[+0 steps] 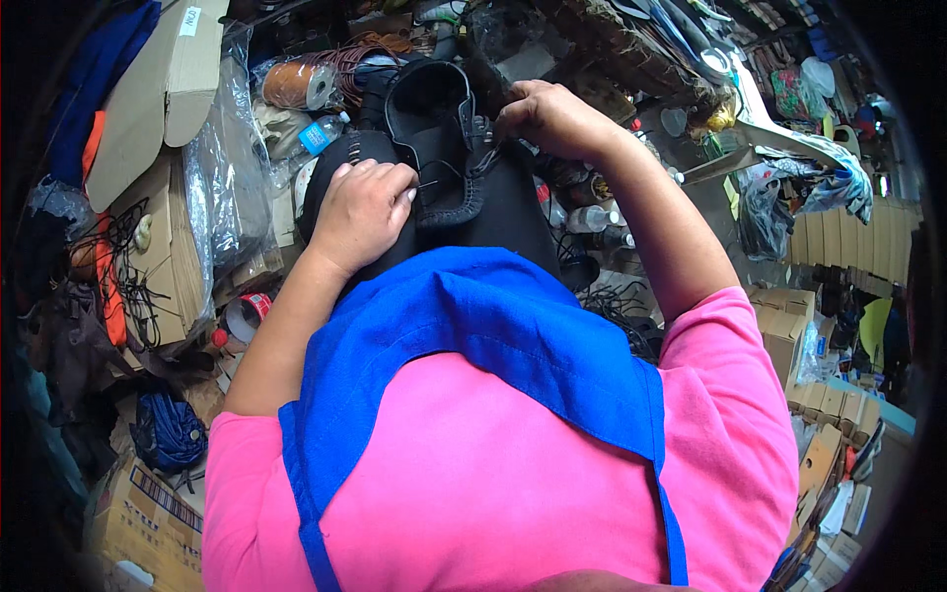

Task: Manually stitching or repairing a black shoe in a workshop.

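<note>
A black leather shoe or boot rests on my lap between my thighs, its opening turned upward and its laces loose at the right side. Thick stitching runs along its near rim. To its left, my left hand is closed, fingers curled together, and a thin dark needle-like thing sticks out from the fingertips over the shoe's opening. My right hand is raised off the shoe's upper right side, fingers pinched together. Whatever lies in that pinch is too small or hidden to make out.
An orange spool of thread and a blue-labelled bottle lie beyond my left hand. Cardboard and clear plastic wrap stand at the left. Several plastic bottles lie right of my legs. A whitish metal frame stands farther right.
</note>
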Demonstrator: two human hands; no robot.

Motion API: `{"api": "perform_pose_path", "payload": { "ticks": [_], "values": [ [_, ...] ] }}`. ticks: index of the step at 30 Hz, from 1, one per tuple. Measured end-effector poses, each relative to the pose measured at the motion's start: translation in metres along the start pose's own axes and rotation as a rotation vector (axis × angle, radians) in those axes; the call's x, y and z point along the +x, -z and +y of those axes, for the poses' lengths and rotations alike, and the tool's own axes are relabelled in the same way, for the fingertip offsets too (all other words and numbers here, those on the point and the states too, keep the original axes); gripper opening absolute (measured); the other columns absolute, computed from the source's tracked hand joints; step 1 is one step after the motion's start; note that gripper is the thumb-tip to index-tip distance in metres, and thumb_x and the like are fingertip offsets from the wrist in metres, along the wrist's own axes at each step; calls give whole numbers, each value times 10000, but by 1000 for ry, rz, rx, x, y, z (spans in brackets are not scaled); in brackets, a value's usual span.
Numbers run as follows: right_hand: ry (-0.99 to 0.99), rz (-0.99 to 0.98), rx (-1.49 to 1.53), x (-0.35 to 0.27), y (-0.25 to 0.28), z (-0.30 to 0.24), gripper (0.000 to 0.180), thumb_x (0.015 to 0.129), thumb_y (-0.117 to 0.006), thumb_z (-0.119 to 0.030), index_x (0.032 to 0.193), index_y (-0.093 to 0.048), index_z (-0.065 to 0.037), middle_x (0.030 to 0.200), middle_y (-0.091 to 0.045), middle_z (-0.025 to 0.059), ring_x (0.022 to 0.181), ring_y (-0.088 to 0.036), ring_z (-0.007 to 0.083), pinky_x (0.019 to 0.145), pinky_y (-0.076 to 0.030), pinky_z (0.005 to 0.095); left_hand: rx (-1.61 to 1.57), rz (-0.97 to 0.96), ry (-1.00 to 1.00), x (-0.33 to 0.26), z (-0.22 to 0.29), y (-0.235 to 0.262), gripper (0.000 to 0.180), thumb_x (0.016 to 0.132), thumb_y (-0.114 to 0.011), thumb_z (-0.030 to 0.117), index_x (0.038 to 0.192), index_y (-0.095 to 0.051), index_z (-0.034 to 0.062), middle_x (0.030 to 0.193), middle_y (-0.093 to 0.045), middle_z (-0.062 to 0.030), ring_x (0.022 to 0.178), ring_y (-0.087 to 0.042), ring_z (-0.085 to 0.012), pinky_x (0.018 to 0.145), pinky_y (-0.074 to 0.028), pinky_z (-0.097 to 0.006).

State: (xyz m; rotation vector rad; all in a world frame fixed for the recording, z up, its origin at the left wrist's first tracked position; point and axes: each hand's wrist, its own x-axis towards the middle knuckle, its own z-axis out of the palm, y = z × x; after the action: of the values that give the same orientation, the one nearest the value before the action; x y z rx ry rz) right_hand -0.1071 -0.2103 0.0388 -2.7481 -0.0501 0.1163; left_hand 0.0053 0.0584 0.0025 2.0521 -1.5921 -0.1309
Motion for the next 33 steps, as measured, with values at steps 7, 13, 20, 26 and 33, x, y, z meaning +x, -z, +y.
{"api": "perform_pose_path", "payload": {
  "ticks": [7,13,20,26,33],
  "values": [
    [-119,-92,326,-3,-5,15,193,756,-614,1,889,-688,-118,856,-540,62,846,-562,214,755,-460,314,9,-6,-4,1,1,1,112,808,-605,152,905,-597,98,836,-605,-83,846,-568,-281,761,-397,-396],
    [-121,-138,430,-3,-4,10,250,742,-579,45,911,-687,-104,872,-547,42,865,-556,173,774,-452,290,5,-10,6,0,1,1,112,809,-607,154,904,-595,96,837,-605,-85,847,-567,-280,754,-394,-396],
    [-102,-211,577,-7,-3,-2,157,811,-590,-12,941,-661,-62,919,-588,24,867,-556,134,821,-451,281,-6,0,-1,1,0,0,109,808,-608,149,902,-594,95,833,-601,-85,844,-565,-283,749,-393,-396],
    [-217,-327,1037,-13,-10,-25,145,887,-598,-87,1024,-570,-49,950,-578,4,893,-543,102,826,-450,265,5,15,0,0,1,1,114,802,-610,145,903,-594,93,826,-599,-88,836,-564,-285,749,-393,-398],
    [-64,-163,1234,-34,-6,-51,401,796,-699,-60,1164,-542,-77,966,-522,-10,917,-496,91,844,-432,254,-10,-4,10,0,1,1,116,807,-606,150,906,-596,90,835,-601,-91,844,-566,-288,759,-397,-399]
  ]
}}
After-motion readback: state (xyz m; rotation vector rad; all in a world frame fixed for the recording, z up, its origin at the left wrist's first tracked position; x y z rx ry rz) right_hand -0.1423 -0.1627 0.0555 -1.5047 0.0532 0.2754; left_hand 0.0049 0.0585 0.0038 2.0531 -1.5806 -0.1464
